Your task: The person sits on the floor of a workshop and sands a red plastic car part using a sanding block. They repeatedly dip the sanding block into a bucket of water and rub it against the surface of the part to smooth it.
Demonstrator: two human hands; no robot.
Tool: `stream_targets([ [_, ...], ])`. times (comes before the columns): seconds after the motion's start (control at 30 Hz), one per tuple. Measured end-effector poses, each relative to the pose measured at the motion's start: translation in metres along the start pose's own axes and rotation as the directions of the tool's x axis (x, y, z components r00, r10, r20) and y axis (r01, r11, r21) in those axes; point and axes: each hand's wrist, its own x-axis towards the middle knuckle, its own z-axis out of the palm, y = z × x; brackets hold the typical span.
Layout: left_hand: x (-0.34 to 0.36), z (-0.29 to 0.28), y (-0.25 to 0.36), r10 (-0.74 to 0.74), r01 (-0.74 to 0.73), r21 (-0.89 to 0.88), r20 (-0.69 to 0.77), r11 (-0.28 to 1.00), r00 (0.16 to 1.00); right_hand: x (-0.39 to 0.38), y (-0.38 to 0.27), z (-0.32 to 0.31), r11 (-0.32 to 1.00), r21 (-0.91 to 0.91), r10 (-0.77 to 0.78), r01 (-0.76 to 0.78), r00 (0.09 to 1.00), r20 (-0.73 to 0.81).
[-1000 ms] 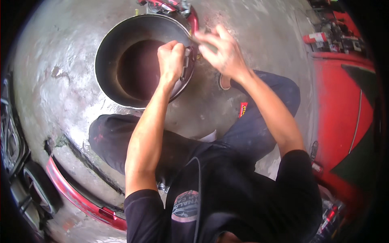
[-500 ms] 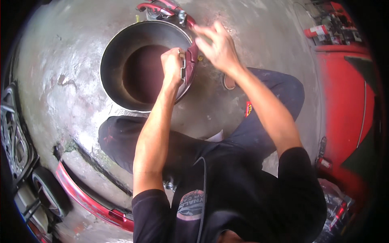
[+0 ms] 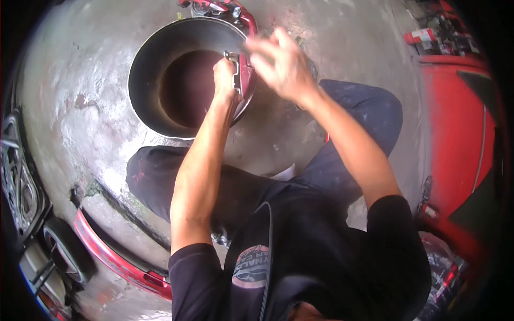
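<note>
Clearly, in the head view, the left hand [image 3: 223, 75] is clenched around a dark red part [image 3: 247, 77] with a pale metal edge, which it holds over the right side of a big dark pot [image 3: 143, 80]. Inside the pot lies a murky, reddish-brown liquid [image 3: 187, 93]. The right hand [image 3: 282, 67] is raised just beside the part's far end, its fingers bent and blurred; whether they grip anything or touch the part I cannot tell.

As for what crowds the spot, the left forearm passes over the pot's near rim and hides a stretch of it. More red pieces [image 3: 249, 22] lie on the grey floor [image 3: 69, 69] just beyond the far rim. The person's 2 knees are spread, the left knee [image 3: 147, 168] near the pot, the right knee [image 3: 380, 104] well apart from it.

Farther off on the left are a dark openwork frame [image 3: 21, 182], a wheel [image 3: 68, 251] and a long, scuffed red strip [image 3: 115, 254]. Along the right stands a large red panel [image 3: 452, 123], with a red-and-white container [image 3: 420, 36] among clutter beyond its far end, and a shiny, clear-wrapped bundle [image 3: 441, 273] at the lower right.
</note>
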Motion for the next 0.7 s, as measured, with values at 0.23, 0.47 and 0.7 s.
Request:
stream_targets([
  [0.23,-0.005,0.005,0.005,0.033,-0.033,0.045,-0.006,0.998,0.999,-0.019,0.0,-0.001,0.998,-0.021,-0.052,0.052,0.998,-0.028],
  [0.47,-0.027,0.015,0.026,-0.007,0.0,-0.22,-0.03,0.976,1.0,0.021,0.019,0.004,0.993,-0.111,0.028,-0.031,0.999,-0.031],
  [0.7,-0.029,0.02,0.025,-0.038,0.028,-0.256,-0.033,0.966,0.999,0.026,0.022,-0.004,0.991,-0.124,0.047,-0.045,0.999,0.011],
])
